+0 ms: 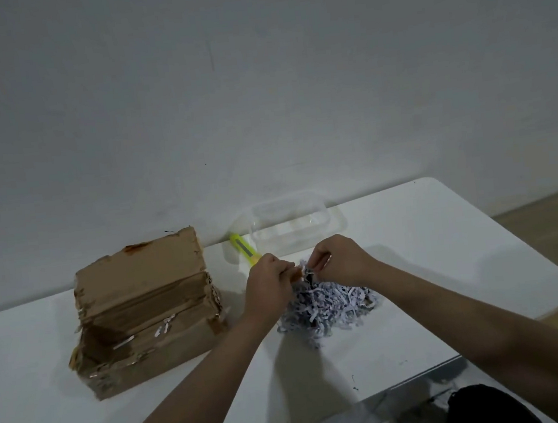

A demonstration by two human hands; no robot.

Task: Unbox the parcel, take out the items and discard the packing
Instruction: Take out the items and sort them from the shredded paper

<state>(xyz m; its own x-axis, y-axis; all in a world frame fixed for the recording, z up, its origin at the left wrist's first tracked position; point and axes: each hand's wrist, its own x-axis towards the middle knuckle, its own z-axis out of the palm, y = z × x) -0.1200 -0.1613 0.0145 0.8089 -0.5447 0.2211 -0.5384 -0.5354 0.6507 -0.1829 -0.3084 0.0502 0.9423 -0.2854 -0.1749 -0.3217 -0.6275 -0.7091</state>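
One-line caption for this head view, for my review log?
Both hands pick at something small above a shredded paper pile, beside an opened cardboard box on a white table.

Brown box (pixel 144 315), yellow cutter (pixel 242 248), white paper shreds (pixel 328 304).

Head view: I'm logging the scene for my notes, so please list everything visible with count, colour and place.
cardboard box: one, brown, open, on the table's left part
shredded paper: one pile, white and grey, on the table under the hands
utility knife: one, yellow-green, behind the left hand
plastic container: one, clear, at the table's far edge
table: one, white
small dark item: one, between both hands, too small to identify
left hand: one, fingers curled at the pile's top
right hand: one, fingers pinching the same spot
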